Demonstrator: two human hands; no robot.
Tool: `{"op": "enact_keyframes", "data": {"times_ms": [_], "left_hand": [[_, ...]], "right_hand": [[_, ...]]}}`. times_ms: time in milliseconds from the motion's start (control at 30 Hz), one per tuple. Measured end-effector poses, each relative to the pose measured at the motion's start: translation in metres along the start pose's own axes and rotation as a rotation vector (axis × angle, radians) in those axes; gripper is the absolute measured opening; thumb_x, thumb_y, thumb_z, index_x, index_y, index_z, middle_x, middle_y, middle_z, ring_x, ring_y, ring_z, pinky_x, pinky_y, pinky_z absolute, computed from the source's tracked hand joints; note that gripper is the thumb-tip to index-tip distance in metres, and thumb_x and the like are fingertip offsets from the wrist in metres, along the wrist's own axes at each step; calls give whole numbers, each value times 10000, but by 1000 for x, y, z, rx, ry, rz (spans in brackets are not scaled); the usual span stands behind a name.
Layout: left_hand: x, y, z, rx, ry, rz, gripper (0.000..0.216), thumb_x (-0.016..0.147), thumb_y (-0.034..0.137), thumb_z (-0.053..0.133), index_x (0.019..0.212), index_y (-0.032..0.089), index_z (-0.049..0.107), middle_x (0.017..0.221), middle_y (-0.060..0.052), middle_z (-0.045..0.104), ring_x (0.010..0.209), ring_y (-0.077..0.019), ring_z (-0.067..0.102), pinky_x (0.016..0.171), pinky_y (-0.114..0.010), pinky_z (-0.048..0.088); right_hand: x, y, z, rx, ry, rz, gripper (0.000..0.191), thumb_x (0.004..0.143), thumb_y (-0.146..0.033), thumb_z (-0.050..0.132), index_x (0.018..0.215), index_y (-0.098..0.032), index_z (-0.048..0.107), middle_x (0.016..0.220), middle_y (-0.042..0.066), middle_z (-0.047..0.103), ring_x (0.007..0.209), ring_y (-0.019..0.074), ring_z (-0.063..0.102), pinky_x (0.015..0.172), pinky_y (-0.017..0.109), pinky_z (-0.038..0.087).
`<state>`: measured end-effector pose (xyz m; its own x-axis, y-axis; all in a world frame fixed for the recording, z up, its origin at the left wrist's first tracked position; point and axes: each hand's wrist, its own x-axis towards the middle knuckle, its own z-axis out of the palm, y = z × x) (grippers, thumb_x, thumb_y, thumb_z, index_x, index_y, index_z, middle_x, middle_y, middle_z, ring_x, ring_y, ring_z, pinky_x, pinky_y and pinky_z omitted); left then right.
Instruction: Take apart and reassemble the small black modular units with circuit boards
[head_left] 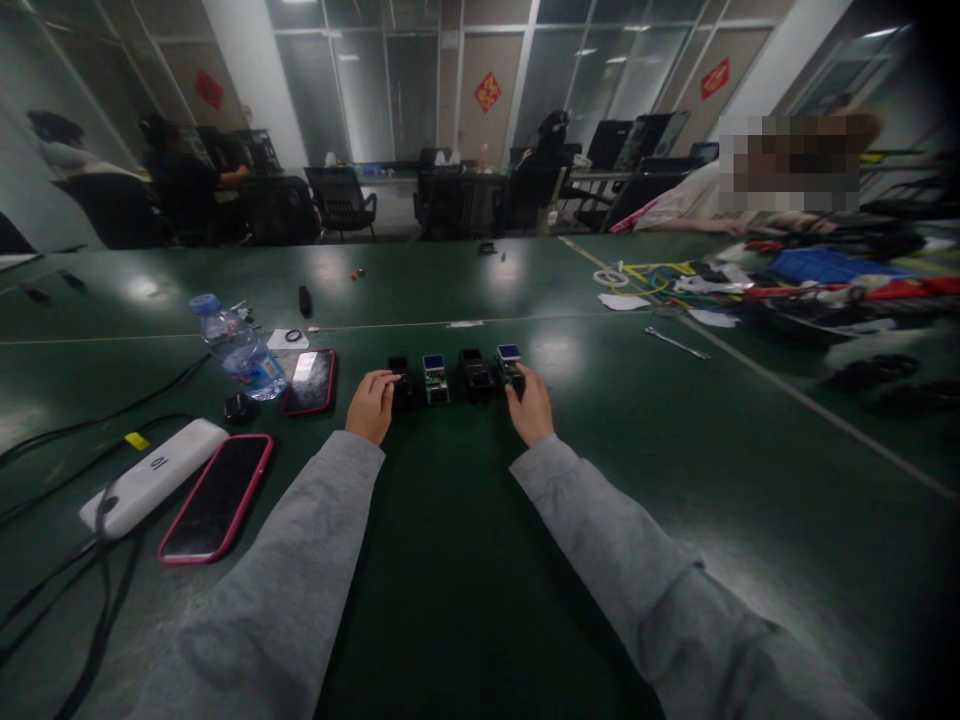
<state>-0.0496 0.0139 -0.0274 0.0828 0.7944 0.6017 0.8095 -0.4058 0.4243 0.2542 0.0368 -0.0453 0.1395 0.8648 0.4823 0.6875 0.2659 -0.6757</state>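
Four small pieces stand in a short row on the green table. At its left end, my left hand (370, 405) has its fingers closed on the side of a black plastic case (400, 372). At the right end, my right hand (532, 405) grips a small circuit board with a screen (508, 354), and part of it is hidden by the fingers. Between the hands are a second circuit board with a screen (435, 378) and an open black case (475, 372), neither touched by a hand.
To the left lie a water bottle (238, 345), a phone with a red edge (310, 381), a pink-cased phone (219, 497), a white power strip (154, 478) and black cables. A wrench (676, 343) and tangled cables (667, 280) are at right. A person leans on the far right edge.
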Motion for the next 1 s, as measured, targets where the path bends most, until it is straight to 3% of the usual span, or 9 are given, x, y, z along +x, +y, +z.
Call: {"op": "enact_keyframes", "data": {"times_ms": [467,733,1000], "left_hand": [[0,1,-1,70,22,57,250,937,303,423,1108,218,585,1149,-94,548,1094,-231,522,930,-445,462],[-1,14,-6,141,0,58,194,867,374,557,960,208,596,1084,-91,540,1039,-248,527,892,-438,466],[-2,17,-9,172,-24,60,257,830,438,608,932,203,593,1090,-89,540,1035,-249,522,874,-429,461]], "right_hand": [[1,3,2,10,13,-21,455,846,-204,479,1298,-152,467,1246,161,489,1134,278,500,965,483,443],[1,1,1,3,15,-19,449,849,-194,485,1295,-148,467,1241,163,487,1144,280,493,966,478,442],[0,0,0,7,-5,-1,451,853,-192,501,1300,-145,459,1240,165,479,1148,281,493,981,476,429]]}}
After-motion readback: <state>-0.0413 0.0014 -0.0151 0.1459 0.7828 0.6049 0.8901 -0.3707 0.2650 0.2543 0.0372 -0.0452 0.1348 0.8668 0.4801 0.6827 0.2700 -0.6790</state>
